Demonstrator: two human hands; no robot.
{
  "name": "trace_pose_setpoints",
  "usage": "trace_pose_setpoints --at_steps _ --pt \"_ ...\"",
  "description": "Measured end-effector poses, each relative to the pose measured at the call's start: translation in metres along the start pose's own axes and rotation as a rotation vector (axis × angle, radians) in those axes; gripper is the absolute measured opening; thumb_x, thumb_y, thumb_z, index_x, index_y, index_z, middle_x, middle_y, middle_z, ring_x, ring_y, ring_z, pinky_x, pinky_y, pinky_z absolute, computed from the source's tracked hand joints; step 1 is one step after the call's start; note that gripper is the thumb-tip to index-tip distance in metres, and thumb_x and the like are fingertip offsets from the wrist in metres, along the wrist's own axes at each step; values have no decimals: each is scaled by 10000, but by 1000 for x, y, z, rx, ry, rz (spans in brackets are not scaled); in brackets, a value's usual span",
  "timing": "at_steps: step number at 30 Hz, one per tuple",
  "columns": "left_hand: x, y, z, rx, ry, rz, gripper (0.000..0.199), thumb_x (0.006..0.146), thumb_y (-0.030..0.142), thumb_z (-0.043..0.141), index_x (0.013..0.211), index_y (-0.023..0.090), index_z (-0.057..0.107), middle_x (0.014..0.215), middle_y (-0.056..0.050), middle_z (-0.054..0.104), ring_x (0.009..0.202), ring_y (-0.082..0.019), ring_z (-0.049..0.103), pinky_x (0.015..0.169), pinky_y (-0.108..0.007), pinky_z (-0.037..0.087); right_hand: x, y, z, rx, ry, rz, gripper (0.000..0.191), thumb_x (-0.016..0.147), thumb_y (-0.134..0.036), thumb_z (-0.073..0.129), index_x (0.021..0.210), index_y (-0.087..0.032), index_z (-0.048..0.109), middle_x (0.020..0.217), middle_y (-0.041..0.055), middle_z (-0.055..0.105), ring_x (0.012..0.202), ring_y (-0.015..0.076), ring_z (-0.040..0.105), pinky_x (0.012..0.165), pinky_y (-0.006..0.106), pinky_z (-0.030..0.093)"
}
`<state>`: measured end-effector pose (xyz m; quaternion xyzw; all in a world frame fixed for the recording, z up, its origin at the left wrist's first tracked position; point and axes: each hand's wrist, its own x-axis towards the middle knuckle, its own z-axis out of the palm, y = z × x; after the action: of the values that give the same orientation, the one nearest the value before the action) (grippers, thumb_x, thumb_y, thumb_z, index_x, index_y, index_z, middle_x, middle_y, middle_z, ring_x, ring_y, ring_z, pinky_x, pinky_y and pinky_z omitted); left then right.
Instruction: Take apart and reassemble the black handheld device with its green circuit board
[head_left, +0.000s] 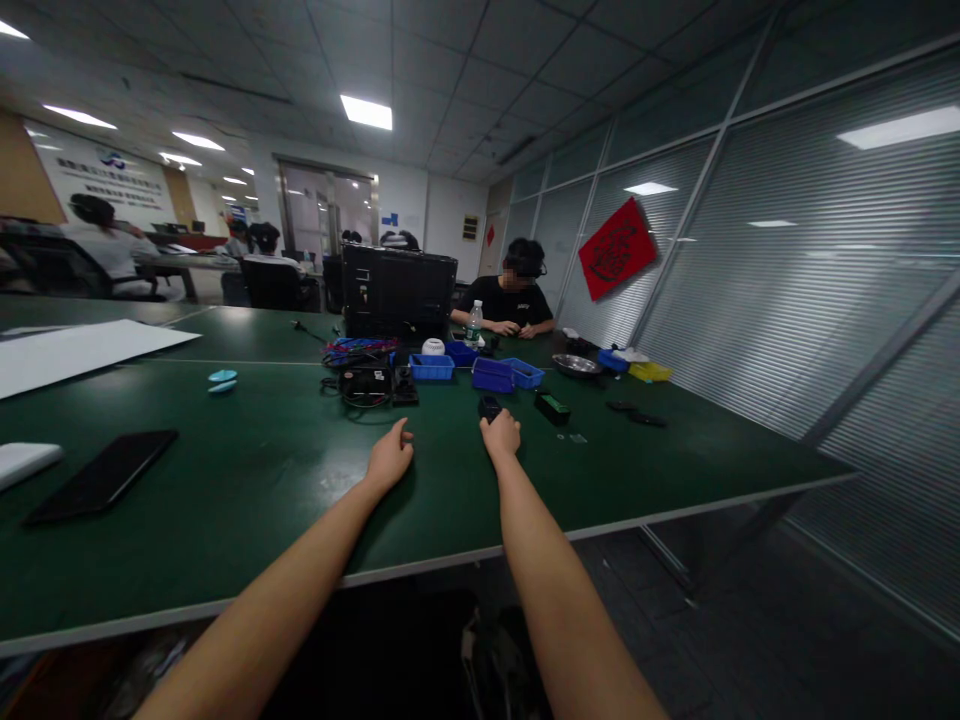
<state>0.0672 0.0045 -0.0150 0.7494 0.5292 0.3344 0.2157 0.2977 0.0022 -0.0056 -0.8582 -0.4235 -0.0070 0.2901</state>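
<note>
My right hand [502, 434] is closed around the near end of a small black box-like device [490, 406] on the green table [300, 450]. The device's exact kind cannot be made out. To the left, my left hand [391, 456] rests on the tabletop with its fingers loosely bent and apart, holding nothing. A black box with a green top [553, 406] lies just right of my right hand. Small clear pieces [577, 438] are on the table nearby. Beyond my hands stand a dark blue bin [493, 376] and a light blue bin [430, 367].
A black soldering-station-like unit [365, 382] with cables sits ahead of my left hand. Behind are a large black case [399, 290], a water bottle [474, 324] and a metal dish [577, 366]. A person [511, 300] sits across the table. A dark flat tablet [105, 475] lies left.
</note>
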Motion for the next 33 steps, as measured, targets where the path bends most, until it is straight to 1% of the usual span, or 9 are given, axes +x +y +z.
trace_pose_setpoints --at_steps 6,8,11,15,20,22,26,30,33 --pt "-1 1 -1 -1 -5 -3 546 731 144 455 1274 160 391 1057 -38 625 830 -136 578 797 -253 429 0 -2 -5 49 15 25 612 789 -516 414 1187 -52 406 1105 232 529 1058 327 453 801 405 397" --pt "-1 1 -2 -4 -10 -1 545 732 149 454 1273 155 394 1057 -41 624 833 -141 576 799 -258 429 0 -2 -6 54 5 41 621 785 -509 425 1200 -48 394 1116 240 517 1069 325 447 812 408 392" --pt "-1 2 -2 -7 -11 3 541 735 154 452 1273 160 397 1056 -41 624 842 -146 574 807 -265 428 1 -1 -6 31 -3 39 580 753 -434 499 1192 -65 409 1137 226 503 1077 317 443 828 399 391" --pt "0 1 -2 -10 -25 -7 541 736 153 455 1274 174 399 1066 -37 620 846 -143 575 813 -265 428 2 0 -5 8 2 22 494 738 -380 518 1138 -94 467 1139 201 497 1066 308 451 823 384 403" --pt "1 1 -1 -10 -18 1 539 725 147 459 1262 174 415 1047 -31 625 824 -140 575 808 -264 429 0 -1 -7 -12 -6 8 500 736 -375 531 1145 -96 460 1146 205 488 1076 302 444 827 386 399" --pt "1 1 -1 -14 -15 5 534 725 146 455 1258 170 419 1044 -32 626 830 -142 576 808 -264 429 -2 -3 -9 -13 -19 7 522 743 -406 524 1155 -93 454 1147 210 491 1074 307 446 818 392 399" --pt "0 3 -1 -7 -14 -6 520 727 141 455 1246 171 430 1048 -36 624 866 -145 578 819 -259 424 -3 -5 -12 -3 -31 20 525 804 -491 411 1103 -67 494 1092 233 530 1049 314 470 810 402 389" --pt "0 3 -1 -7 -20 -4 517 730 139 455 1245 174 429 1047 -32 624 859 -139 581 822 -255 425 -2 -5 -11 -20 -26 41 476 825 -456 389 1054 -60 520 1029 233 571 1017 309 501 779 386 399" --pt "0 2 -1 -3 -18 -3 510 732 140 455 1240 177 433 1044 -33 625 861 -140 580 824 -256 424 -2 -6 -8 -37 -4 7 439 813 -438 423 1042 -76 520 992 210 594 976 292 528 768 365 404"
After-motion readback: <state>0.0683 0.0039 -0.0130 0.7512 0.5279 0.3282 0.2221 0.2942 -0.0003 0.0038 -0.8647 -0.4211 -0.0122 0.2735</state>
